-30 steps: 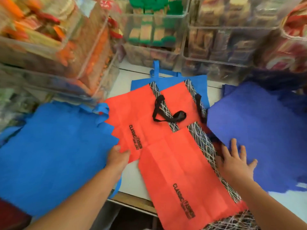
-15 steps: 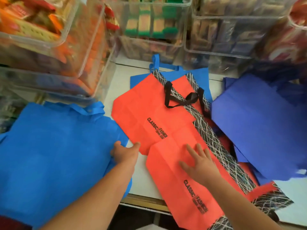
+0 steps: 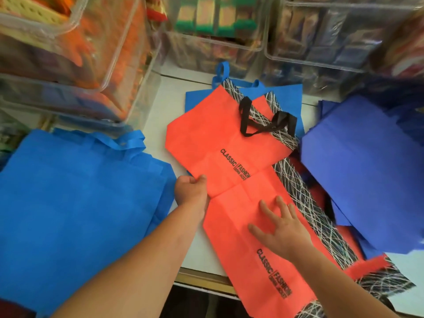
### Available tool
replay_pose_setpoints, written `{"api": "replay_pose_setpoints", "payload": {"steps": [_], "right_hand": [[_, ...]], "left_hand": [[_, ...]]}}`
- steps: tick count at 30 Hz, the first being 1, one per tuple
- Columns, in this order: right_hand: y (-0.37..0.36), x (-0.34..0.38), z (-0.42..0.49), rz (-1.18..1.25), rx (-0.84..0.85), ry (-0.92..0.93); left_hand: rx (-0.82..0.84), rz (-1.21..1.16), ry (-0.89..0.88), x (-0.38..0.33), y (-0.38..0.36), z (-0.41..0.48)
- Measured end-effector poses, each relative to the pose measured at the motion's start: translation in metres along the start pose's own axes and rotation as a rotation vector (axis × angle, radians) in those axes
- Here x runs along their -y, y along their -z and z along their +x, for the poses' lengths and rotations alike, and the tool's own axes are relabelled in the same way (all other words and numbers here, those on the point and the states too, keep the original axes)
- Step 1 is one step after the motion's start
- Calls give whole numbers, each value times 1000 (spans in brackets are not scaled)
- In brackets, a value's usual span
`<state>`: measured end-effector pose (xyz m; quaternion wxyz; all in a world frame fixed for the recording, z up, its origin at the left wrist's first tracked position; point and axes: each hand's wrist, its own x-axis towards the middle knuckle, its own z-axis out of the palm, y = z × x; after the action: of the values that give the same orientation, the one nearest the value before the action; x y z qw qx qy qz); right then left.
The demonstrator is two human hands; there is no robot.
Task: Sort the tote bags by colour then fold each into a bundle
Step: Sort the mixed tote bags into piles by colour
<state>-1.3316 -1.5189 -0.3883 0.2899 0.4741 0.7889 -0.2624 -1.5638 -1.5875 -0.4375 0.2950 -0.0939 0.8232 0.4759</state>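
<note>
On the bench: blue bags at its left, red bags mid-bench. Probably light, limp, sliding readily over one another; best taken at edges or corners. Pinched at a near edge by left grip; pressed flat by right grip, fingers spread.

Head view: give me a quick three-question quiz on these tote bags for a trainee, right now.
1. True or false: the right hand lies flat, fingers spread, on the lower orange bag.
2. What does the left hand pinch? A) the edge of the upper orange bag; B) the light-blue bag; C) a black handle.
3. Fill in: the dark-blue pile lies to the ___ of the orange bags.
Key: 1 true; 2 A; 3 right.
</note>
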Motion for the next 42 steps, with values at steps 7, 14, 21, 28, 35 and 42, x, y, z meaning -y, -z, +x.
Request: {"api": "replay_pose_setpoints", "payload": {"steps": [7,14,21,28,35,42], "right_hand": [[17,-12,-4,123,83,71],[30,-34,-43,783,-67,246],[27,-25,-76,1143,83,136],[-6,-23,-85,1037,-154,-49],[-22,-101,-122,544,-324,-184],[-21,-110,-128,100,-269,-180]], "left_hand": [[-191,28,-237,-38,47,-7],[-312,-340,-194,-59,107,-68],[-230,-205,-5,44,92,-185],[237,-200,481,106,50,-251],[365,159,266,120,61,-241],[68,638,-157,121,93,-176]]}}
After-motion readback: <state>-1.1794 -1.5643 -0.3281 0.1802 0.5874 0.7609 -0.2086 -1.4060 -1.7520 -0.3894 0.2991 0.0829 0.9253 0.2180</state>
